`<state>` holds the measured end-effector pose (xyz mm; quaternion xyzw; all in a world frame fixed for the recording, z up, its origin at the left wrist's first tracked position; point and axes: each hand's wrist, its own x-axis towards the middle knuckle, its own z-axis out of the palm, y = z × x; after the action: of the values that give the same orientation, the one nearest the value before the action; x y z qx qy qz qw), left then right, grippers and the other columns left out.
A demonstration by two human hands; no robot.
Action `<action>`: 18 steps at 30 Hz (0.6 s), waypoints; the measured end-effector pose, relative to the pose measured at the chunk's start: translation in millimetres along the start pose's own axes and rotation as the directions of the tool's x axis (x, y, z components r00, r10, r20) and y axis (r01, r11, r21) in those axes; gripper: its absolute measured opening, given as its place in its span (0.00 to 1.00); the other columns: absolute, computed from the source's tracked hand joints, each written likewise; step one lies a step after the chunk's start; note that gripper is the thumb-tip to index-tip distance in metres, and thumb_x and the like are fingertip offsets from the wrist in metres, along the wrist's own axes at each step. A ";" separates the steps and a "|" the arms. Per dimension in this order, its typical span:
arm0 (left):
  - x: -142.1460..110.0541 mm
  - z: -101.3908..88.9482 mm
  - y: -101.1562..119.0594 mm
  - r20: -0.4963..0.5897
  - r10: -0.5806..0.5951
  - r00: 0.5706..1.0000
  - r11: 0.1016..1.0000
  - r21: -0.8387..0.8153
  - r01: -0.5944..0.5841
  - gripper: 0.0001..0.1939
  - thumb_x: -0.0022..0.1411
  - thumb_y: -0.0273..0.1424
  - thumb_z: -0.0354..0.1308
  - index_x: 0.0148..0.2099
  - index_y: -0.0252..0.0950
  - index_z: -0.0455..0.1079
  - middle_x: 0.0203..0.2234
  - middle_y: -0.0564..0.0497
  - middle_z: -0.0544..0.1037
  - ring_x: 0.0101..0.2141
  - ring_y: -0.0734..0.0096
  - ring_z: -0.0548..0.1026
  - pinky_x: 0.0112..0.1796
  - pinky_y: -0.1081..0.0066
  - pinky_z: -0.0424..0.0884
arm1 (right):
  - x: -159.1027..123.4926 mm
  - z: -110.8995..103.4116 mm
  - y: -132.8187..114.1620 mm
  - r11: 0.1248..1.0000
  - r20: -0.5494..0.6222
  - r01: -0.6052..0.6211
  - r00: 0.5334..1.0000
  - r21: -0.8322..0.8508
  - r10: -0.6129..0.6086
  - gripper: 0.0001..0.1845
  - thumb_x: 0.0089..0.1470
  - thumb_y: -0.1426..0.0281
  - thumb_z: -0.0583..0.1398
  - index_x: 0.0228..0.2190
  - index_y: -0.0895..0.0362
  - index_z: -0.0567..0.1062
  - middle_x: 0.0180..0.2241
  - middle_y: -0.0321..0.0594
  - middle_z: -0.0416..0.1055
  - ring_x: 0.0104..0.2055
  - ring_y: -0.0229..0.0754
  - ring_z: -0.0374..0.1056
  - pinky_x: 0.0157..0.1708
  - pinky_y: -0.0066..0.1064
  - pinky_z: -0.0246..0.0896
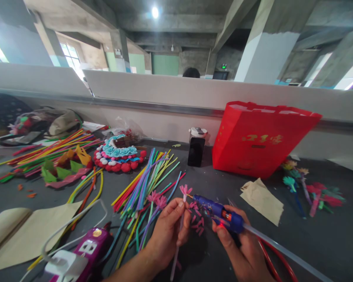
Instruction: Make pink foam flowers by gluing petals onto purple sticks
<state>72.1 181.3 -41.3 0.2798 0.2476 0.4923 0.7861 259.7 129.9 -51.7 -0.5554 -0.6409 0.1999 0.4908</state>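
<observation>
A pink fuzzy flower [186, 190] is being held upright above the tabletop [206, 256], its pale stem [175, 258] being pinched just below the bloom between the thumb and fingers of the left hand [169, 223]. A blue glue gun [208, 202] is being grasped by the right hand [243, 250], the fingers being curled around its body; whether the trigger is being squeezed cannot be told. The metal nozzle [189, 195] is being aimed at the base of the bloom, though contact is not being shown clearly.

The main hazard, it may be judged, is being posed by that nozzle, since a red light is being shown on the gun and the left fingertips are being placed very near the tip: with a small slip, skin could be burned. If too much glue were squeezed out, the fibres could be matted or the stem smeared. Because only a narrow pinch is being used, the bloom could be tilted by a push from the nozzle. Loose pink petals [198, 225] are being strewn between the hands, where they could be caught by a drip. A long clear glue stick [282, 249] is being carried behind the gun; if it were knocked, the aim could be thrown off.
</observation>
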 end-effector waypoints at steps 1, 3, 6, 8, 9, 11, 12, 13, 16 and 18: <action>0.1 -0.2 -0.1 0.000 0.000 1.000 1.000 0.000 0.000 0.11 0.66 0.36 0.55 0.34 0.37 0.61 0.18 0.59 0.68 0.09 0.86 0.53 0.11 0.81 0.46 | 0.2 0.2 0.5 1.000 0.001 -0.001 1.000 -0.003 0.001 0.18 0.60 0.59 0.57 0.50 0.52 0.67 0.43 0.43 0.73 0.42 0.46 0.72 0.41 0.32 0.69; 0.4 -0.6 -0.2 -0.002 0.001 1.000 1.000 0.004 -0.001 0.11 0.66 0.36 0.55 0.34 0.37 0.60 0.18 0.59 0.68 0.09 0.86 0.54 0.11 0.81 0.47 | 0.4 0.5 2.2 1.000 0.001 0.011 1.000 -0.015 -0.011 0.18 0.61 0.59 0.57 0.50 0.52 0.67 0.43 0.43 0.73 0.42 0.46 0.72 0.42 0.32 0.69; 0.4 -0.5 0.0 -0.010 0.001 1.000 1.000 0.012 -0.001 0.11 0.66 0.36 0.55 0.34 0.37 0.60 0.18 0.59 0.68 0.09 0.85 0.54 0.11 0.80 0.47 | 1.0 0.5 4.3 0.998 0.005 0.034 0.999 -0.046 -0.034 0.18 0.61 0.60 0.56 0.50 0.52 0.66 0.44 0.43 0.72 0.43 0.45 0.71 0.44 0.33 0.68; 0.0 -0.1 0.2 -0.016 -0.007 1.000 1.000 0.014 0.007 0.11 0.66 0.36 0.55 0.34 0.37 0.60 0.18 0.59 0.68 0.09 0.85 0.53 0.11 0.80 0.47 | 1.8 0.6 4.5 0.997 0.004 0.048 0.999 -0.054 -0.048 0.18 0.61 0.60 0.56 0.50 0.53 0.66 0.44 0.43 0.72 0.44 0.46 0.71 0.44 0.33 0.68; -0.3 0.2 0.3 -0.017 -0.010 1.000 1.000 0.013 0.010 0.11 0.66 0.36 0.55 0.34 0.37 0.59 0.18 0.59 0.68 0.09 0.85 0.53 0.11 0.80 0.47 | 2.1 0.7 4.2 0.997 0.003 0.055 0.998 -0.056 -0.055 0.17 0.61 0.61 0.56 0.50 0.53 0.67 0.44 0.43 0.72 0.44 0.46 0.71 0.44 0.33 0.68; -0.8 0.7 0.5 -0.018 -0.014 1.000 1.000 0.013 0.014 0.11 0.66 0.36 0.55 0.34 0.37 0.59 0.18 0.59 0.68 0.09 0.85 0.53 0.11 0.81 0.47 | 2.5 0.7 3.0 0.996 0.000 0.067 0.998 -0.057 -0.067 0.17 0.61 0.61 0.56 0.50 0.53 0.66 0.44 0.42 0.72 0.44 0.45 0.71 0.44 0.32 0.68; -1.0 0.8 0.4 -0.016 -0.013 1.000 1.000 0.014 0.013 0.11 0.66 0.36 0.55 0.34 0.37 0.59 0.18 0.59 0.68 0.10 0.85 0.53 0.11 0.81 0.46 | 2.5 0.5 2.1 0.996 -0.001 0.068 0.998 -0.058 -0.068 0.17 0.61 0.61 0.56 0.51 0.52 0.66 0.44 0.42 0.72 0.44 0.45 0.71 0.44 0.32 0.68; -1.1 0.8 0.4 -0.015 -0.010 1.000 1.000 0.014 0.010 0.10 0.66 0.36 0.55 0.34 0.37 0.59 0.18 0.59 0.68 0.10 0.86 0.53 0.11 0.81 0.46 | 2.4 0.3 1.1 0.996 -0.003 0.064 0.998 -0.061 -0.064 0.17 0.61 0.62 0.56 0.51 0.52 0.66 0.44 0.41 0.72 0.44 0.45 0.71 0.44 0.31 0.68; -0.7 0.7 0.2 -0.016 -0.001 1.000 1.000 0.017 0.001 0.10 0.66 0.35 0.54 0.35 0.37 0.60 0.18 0.59 0.68 0.09 0.86 0.52 0.11 0.81 0.47 | 2.3 -0.8 -2.5 0.997 0.004 0.053 0.999 -0.062 -0.053 0.16 0.62 0.62 0.55 0.50 0.51 0.66 0.44 0.40 0.72 0.43 0.43 0.71 0.43 0.30 0.68; -0.1 0.7 0.3 -0.013 0.000 1.000 1.000 0.018 0.000 0.09 0.66 0.35 0.54 0.35 0.36 0.60 0.18 0.59 0.68 0.09 0.86 0.52 0.11 0.81 0.47 | 2.4 -1.4 -4.7 0.997 0.019 0.054 0.998 -0.061 -0.053 0.15 0.62 0.62 0.55 0.50 0.51 0.66 0.44 0.40 0.72 0.43 0.43 0.71 0.43 0.29 0.68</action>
<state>72.4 181.2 -40.6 0.2836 0.2571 0.4921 0.7819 258.8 130.2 -46.3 -0.5510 -0.6656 0.1719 0.4730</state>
